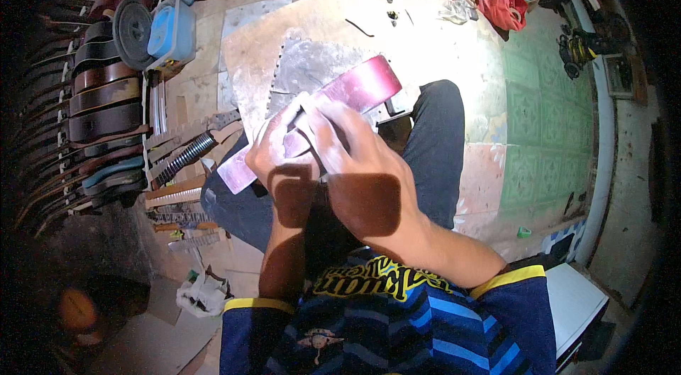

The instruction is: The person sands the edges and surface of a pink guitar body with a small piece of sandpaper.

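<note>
Tiled floor (543,102): green and pale, brightly lit.
Hands: powder-whitened; left hand (268,148) and right hand (355,141) close together over the pink piece (362,84), fingers bent; what they pinch, if anything, I cannot tell.
Pink piece: slants across the lap, rounded end far and right; probably light, stiff, slippery with dust, easily scratched; best held by its edges near the middle.
Trousers (440,123): dark, knees apart.
Far left: guitars (106,95), blue-lidded tub (163,31).

Long magenta piece (363,84), dust-whitened, held aslant
</note>
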A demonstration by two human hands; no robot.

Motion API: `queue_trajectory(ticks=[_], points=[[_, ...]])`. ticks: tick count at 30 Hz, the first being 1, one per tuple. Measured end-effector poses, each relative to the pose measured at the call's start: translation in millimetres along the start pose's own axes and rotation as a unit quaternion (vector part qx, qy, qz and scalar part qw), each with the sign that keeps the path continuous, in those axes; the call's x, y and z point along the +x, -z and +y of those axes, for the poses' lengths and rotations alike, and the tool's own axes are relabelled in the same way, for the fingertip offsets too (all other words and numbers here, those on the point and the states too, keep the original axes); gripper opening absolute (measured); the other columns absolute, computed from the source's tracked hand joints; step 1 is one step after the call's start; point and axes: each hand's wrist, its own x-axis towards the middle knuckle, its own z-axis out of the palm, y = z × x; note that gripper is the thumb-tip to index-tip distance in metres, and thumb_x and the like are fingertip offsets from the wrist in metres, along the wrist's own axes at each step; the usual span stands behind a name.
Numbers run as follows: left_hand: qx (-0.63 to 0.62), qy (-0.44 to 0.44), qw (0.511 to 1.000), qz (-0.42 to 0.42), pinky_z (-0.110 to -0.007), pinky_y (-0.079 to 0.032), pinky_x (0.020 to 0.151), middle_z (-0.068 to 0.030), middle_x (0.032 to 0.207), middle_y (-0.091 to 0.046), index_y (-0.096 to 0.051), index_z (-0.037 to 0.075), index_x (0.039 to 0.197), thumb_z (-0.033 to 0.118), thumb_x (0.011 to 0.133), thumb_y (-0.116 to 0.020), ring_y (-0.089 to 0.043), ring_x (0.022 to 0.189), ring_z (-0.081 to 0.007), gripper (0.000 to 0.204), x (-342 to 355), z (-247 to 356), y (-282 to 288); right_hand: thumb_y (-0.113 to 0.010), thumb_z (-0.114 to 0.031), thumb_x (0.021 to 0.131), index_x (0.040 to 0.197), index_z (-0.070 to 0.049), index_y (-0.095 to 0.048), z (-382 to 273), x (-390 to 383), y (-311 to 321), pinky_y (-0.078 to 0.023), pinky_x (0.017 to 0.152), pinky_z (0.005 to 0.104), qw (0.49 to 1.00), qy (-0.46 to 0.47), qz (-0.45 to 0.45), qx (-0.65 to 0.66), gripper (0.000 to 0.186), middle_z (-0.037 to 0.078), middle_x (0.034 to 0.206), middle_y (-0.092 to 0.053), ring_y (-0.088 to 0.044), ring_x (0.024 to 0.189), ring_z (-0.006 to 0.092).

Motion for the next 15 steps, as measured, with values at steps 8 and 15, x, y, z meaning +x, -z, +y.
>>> queue_trajectory(ticks=[8,15], points=[[-0.014,0.030,0.999,0.000,-0.029,-0.054,0.082,-0.0069,0.101,-0.073,-0.070,-0.006,0.116,0.030,0.082,-0.083,-0.066,0.093,-0.0133,0.052,-2,0,1,-0.062,0.003,0.083,0.132,-0.002,-0.060,3,4,-5,-0.060,0.091,0.0424,0.999,0.011,0.031,-0.004,0.049,0.021,0.136,-0.059,-0.069,0.111,0.0397],[0.039,0.033,0.999,0.017,-0.033,-0.055,0.076,-0.0129,0.093,-0.073,-0.070,-0.005,0.113,0.043,0.086,-0.074,-0.068,0.085,-0.0178,0.056,9,10,-2,-0.062,0.003,0.084,0.134,-0.002,-0.059,7,0,-1,-0.060,0.090,0.0422,0.999,0.029,0.019,0.006,0.050,0.021,0.134,-0.060,-0.069,0.109,0.0396]])
